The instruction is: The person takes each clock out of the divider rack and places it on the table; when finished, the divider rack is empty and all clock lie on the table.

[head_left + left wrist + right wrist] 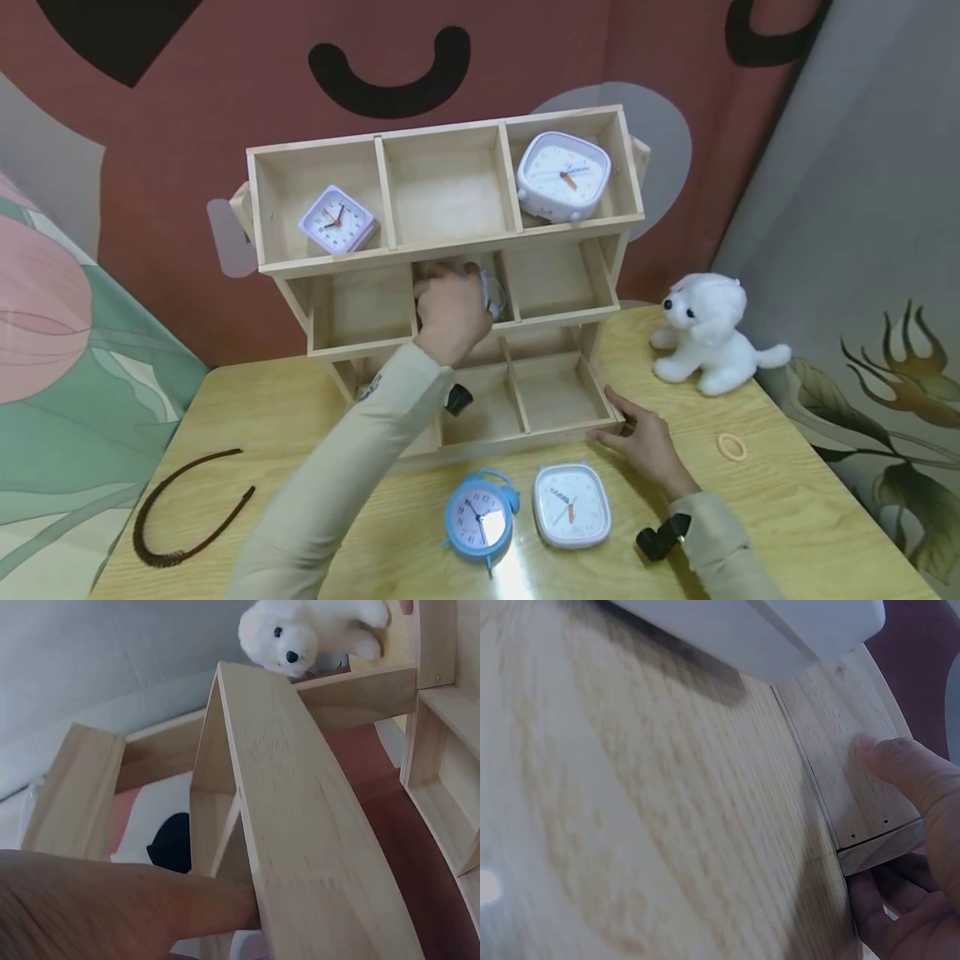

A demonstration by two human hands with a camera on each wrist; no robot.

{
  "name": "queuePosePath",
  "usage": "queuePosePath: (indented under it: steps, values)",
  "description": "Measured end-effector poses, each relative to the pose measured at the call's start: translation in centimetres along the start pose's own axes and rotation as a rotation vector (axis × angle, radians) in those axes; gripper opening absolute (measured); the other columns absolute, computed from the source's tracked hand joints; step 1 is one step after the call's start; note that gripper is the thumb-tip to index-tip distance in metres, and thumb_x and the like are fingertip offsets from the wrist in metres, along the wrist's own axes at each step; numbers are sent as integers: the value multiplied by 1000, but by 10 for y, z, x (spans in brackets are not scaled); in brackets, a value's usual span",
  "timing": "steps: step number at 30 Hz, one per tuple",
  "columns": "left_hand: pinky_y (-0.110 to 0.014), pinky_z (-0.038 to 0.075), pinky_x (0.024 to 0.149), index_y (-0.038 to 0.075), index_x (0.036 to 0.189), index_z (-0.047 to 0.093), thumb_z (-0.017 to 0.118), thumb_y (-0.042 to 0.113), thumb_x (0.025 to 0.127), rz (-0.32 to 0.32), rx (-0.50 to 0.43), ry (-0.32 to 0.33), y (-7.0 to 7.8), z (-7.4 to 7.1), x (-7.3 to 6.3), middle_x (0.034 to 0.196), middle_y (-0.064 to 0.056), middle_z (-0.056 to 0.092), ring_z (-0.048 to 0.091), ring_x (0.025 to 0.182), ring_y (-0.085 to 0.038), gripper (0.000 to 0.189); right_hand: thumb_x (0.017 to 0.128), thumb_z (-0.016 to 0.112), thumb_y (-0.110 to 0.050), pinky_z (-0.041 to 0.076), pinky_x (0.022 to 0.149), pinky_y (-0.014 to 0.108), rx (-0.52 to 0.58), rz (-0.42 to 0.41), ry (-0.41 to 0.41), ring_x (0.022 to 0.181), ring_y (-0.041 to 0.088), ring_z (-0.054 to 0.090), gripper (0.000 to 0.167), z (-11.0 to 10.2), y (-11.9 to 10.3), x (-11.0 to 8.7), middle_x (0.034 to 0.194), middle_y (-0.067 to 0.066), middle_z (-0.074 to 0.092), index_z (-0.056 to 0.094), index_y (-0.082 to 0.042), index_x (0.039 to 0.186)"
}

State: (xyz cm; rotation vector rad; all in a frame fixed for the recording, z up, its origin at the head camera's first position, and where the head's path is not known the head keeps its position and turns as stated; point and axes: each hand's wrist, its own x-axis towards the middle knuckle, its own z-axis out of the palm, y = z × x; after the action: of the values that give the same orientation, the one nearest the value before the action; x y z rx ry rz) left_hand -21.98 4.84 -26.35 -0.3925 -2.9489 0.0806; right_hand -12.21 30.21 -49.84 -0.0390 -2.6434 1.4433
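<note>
A three-tier wooden shelf (450, 260) with compartments stands on the table. My left hand (453, 310) reaches into the middle compartment of the middle tier, its fingers curled at a pale rounded object (492, 293) mostly hidden behind the hand. My right hand (643, 442) grips the bottom tier's front right corner, thumb on the front board (847, 742) and fingers around the side. On the table before the shelf stand a blue twin-bell alarm clock (478, 518) and a white square clock (572, 506). The top tier holds a small lilac clock (337, 220) at left and a larger white clock (564, 177) at right.
A white plush dog (708, 333) sits on the table right of the shelf, with a beige ring (732, 447) nearer the front. A dark brown headband (161, 557) lies on the left. Curtains hang close behind the shelf and along both sides.
</note>
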Motion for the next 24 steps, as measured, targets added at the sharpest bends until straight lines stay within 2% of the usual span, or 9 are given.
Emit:
queuePosePath:
  steps: [6,11,13,19,21,24]
  values:
    - [-46,54,68,2,118,56,71,40,81,6,9,-17,0,-2,3,106,-28,59,62,92,-36,55,77,80,-12,55,87,38,0,-6,14,116,37,59,77,2,-1,-2,143,27,45,42,-3,144]
    - [-47,55,67,4,116,57,73,39,79,6,-7,-15,2,-4,7,103,-27,59,62,90,-37,53,77,81,-14,55,87,39,-16,-23,41,115,36,60,77,1,-1,-1,142,26,46,43,-3,143]
    - [-46,55,65,4,116,57,74,38,79,2,-44,-11,1,-3,8,105,-29,58,61,88,-39,53,77,81,-15,55,86,39,-14,-27,44,114,36,60,77,1,-1,-1,141,26,47,43,-2,143]
    - [-52,57,62,7,126,55,76,41,77,23,-162,103,-10,11,5,120,-33,51,52,99,-55,63,78,80,-13,55,87,38,0,-31,20,116,39,58,76,2,1,-1,141,29,45,42,1,143]
    - [-58,56,67,9,130,55,75,45,78,34,-173,146,-12,13,4,122,-34,52,50,104,-58,66,78,80,-13,54,87,38,-4,-30,15,117,40,58,76,1,1,-2,141,30,45,41,2,143]
    - [-65,53,73,12,135,54,71,49,80,39,-189,172,-14,11,3,123,-33,53,47,110,-61,68,78,80,-13,54,88,39,-8,-35,16,118,40,57,77,0,0,-4,141,30,45,41,1,143]
